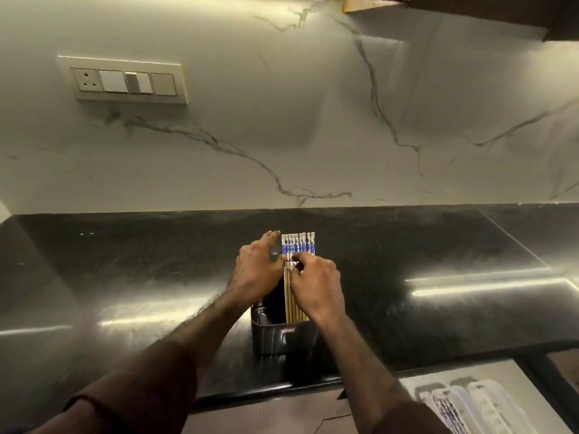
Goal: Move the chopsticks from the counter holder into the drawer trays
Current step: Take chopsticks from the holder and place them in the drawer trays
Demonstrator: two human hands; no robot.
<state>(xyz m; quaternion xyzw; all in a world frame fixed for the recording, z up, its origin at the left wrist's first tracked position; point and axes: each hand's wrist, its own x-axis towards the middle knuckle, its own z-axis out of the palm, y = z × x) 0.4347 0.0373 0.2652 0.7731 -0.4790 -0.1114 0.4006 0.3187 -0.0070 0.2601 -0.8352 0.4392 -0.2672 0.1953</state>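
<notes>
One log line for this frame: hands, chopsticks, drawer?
left hand: steadying chopsticks | right hand: pinching chopsticks | holder: on counter | drawer trays: open

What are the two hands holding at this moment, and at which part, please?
The right hand pinches the chopsticks just below their blue-patterned tops. The left hand rests against the bundle's left side; a firm grip cannot be told.

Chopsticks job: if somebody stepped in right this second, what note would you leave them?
Left hand: fingers straight, resting against the left side of the bundle of blue-patterned wooden chopsticks.
Right hand: pinching the chopsticks near their patterned tops.
The chopsticks stand upright in the black plastic holder on the black counter.
White drawer trays lie lower right; some seem already loaded.
Left: lift this bundle out and lay it in the trays.
</notes>
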